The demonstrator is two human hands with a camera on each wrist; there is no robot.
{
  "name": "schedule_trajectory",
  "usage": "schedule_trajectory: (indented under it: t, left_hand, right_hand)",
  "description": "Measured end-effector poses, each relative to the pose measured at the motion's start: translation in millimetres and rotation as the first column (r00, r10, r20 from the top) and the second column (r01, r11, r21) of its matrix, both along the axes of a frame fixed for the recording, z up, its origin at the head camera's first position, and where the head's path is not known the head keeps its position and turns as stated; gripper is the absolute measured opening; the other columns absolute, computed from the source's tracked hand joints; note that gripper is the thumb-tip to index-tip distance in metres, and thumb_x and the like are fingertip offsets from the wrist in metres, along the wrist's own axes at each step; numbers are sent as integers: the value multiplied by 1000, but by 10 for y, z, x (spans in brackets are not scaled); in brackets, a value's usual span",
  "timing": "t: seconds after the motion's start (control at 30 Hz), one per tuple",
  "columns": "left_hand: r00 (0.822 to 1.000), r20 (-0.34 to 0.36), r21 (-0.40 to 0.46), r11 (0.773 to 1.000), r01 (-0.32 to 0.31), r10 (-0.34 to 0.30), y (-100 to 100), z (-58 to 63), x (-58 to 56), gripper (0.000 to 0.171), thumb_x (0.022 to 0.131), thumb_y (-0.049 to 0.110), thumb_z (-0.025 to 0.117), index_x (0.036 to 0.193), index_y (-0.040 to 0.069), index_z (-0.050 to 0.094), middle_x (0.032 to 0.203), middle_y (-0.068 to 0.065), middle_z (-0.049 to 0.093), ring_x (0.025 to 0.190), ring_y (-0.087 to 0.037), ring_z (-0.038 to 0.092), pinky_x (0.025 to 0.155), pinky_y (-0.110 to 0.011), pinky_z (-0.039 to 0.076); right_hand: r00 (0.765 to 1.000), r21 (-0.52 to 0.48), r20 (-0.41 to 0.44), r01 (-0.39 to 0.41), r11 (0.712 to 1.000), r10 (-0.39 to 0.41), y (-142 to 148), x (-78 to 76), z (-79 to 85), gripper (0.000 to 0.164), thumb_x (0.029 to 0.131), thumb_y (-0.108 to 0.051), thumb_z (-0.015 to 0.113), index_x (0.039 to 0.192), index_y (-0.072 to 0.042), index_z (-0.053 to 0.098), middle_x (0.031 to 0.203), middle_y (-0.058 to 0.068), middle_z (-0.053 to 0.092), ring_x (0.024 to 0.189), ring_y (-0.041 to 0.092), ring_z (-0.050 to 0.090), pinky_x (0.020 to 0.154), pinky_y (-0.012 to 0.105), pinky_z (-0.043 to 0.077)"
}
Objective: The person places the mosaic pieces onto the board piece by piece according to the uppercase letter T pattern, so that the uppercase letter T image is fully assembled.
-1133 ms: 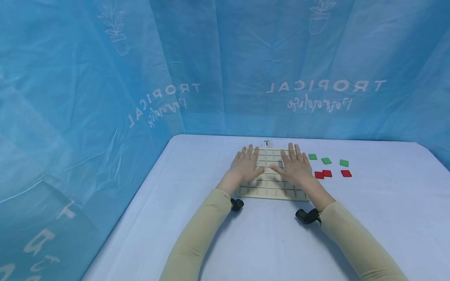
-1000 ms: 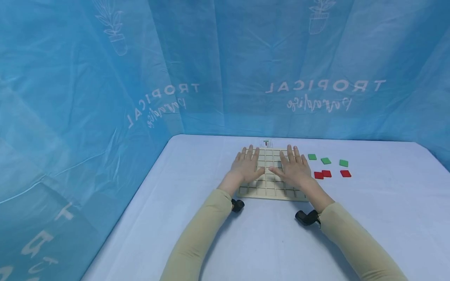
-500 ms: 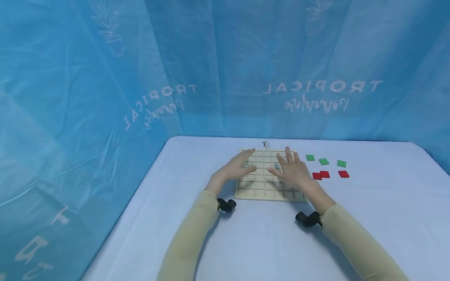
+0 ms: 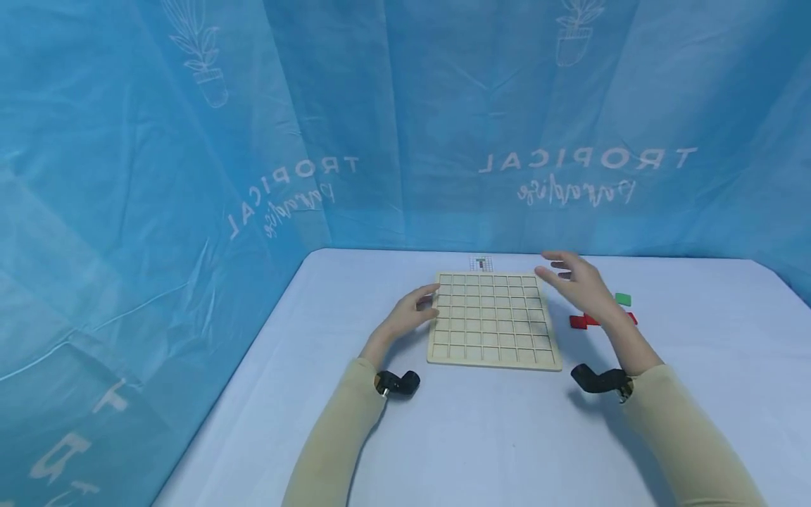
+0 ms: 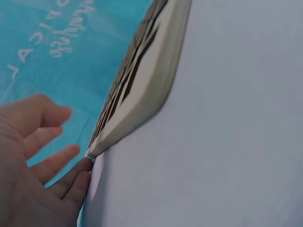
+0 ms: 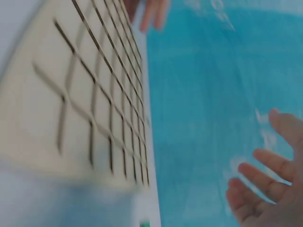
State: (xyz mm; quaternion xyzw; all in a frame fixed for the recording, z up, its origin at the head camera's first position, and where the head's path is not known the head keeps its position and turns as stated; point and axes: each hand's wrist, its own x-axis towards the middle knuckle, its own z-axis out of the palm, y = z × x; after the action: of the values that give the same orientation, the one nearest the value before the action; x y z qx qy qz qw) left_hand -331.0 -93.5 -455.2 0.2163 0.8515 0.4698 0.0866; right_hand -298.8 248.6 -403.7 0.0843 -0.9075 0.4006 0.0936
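Nearest are two khaki sleeves (image 4: 338,436), smooth and close-fitting, with a black wrist camera (image 4: 398,384) at the left cuff and another at the right, above a table (image 4: 481,436) covered in matte white cloth. Beyond the cuffs, the left hand (image 4: 405,315) is at the left edge of the grid board (image 4: 491,320), its thumb and fingers apart in a loose curve and holding nothing; whether the fingertips touch the rim I cannot tell. The board lies flat on the cloth: a square, pale wood-coloured tray with rounded corners, divided by thin raised ribs into rows of small square compartments whose plain floors show. The right hand (image 4: 579,285) hangs in the air just right of the board, thumb and fingers spread apart, with nothing in its grasp. Beside and partly behind its wrist lie flat red tiles (image 4: 578,322), and slightly farther a green tile (image 4: 624,299), squarish and thin. Past the board's far edge is a small printed grid (image 4: 481,263) with green and dark marks. Farthest hangs a creased, slightly glossy blue curtain (image 4: 437,105) bearing mirrored white "TROPICAL Paradise" lettering and potted-plant outlines.
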Motion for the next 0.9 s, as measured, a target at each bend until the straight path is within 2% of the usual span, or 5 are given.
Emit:
schedule_trajectory:
  t: [0.13,0.27,0.37,0.7,0.9]
  left_hand:
    - [1000,-10,-28,999,-22,22,15,-66,23,55,91,10,56,143,10,41,145,-8,40,130,-22,39,109,-29,31]
    - [999,-27,-67,997,-38,36,32,-86,34,59,86,4,57,143,9,41,145,-9,40,132,-22,37,109,-28,29]
    - [999,-42,-103,994,-29,25,32,-89,41,61,85,3,58,143,8,40,146,-9,38,134,-23,35,110,-29,28]
    - [999,-38,-140,990,-24,19,23,-78,64,60,86,6,58,143,7,39,147,-9,37,135,-23,33,111,-33,27]
    - [999,-48,-122,992,-29,23,30,-64,49,65,85,3,58,146,5,33,147,-11,36,136,-23,31,111,-32,26]
  right_hand:
    - [993,-95,36,113,989,-110,335,9,2,65,89,-58,51,139,-16,47,136,13,48,123,35,45,86,65,43]
    - [989,-188,61,142,972,-133,579,132,104,69,92,-52,51,141,-5,42,137,22,44,126,40,39,99,60,36]
    - [978,-199,91,200,959,-185,756,178,80,70,93,-52,48,142,-4,39,139,22,42,127,40,37,101,59,34]
    - [929,-152,224,331,931,-294,1174,202,-325,73,92,-55,48,143,-4,39,141,24,40,131,41,33,102,61,32]
    - [915,-93,240,354,930,-325,1337,168,-536,61,97,-42,46,140,0,41,141,26,39,131,44,31,102,62,31]
